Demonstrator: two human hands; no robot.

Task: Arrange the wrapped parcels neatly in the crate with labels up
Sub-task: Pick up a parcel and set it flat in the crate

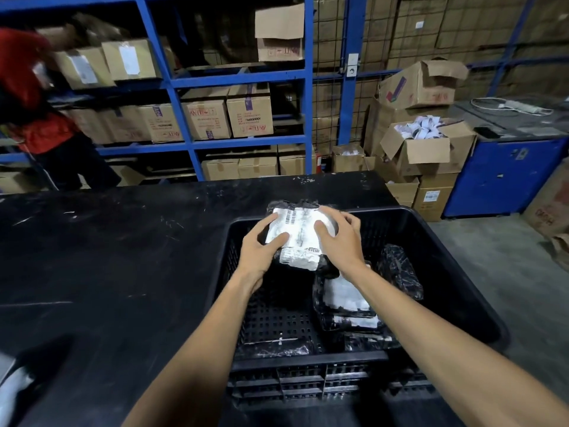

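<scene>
A black-wrapped parcel (300,234) with a white label facing up is held over the far left corner of the black plastic crate (455,260). My left hand (261,251) grips its left side and my right hand (337,238) grips its right side. Inside the crate lie other wrapped parcels: one with a white label up (346,298) in the middle, one leaning against the right wall (400,271), one at the near left (274,345), and one at the near right (366,340) partly hidden under my right forearm.
The crate sits at the right end of a scuffed black table (107,257). A white bag (15,392) lies at the near left table edge. Blue shelving (191,143) with cardboard boxes stands behind, where a person in red (34,118) works. Open boxes (425,149) and a blue cabinet (508,177) are at the right.
</scene>
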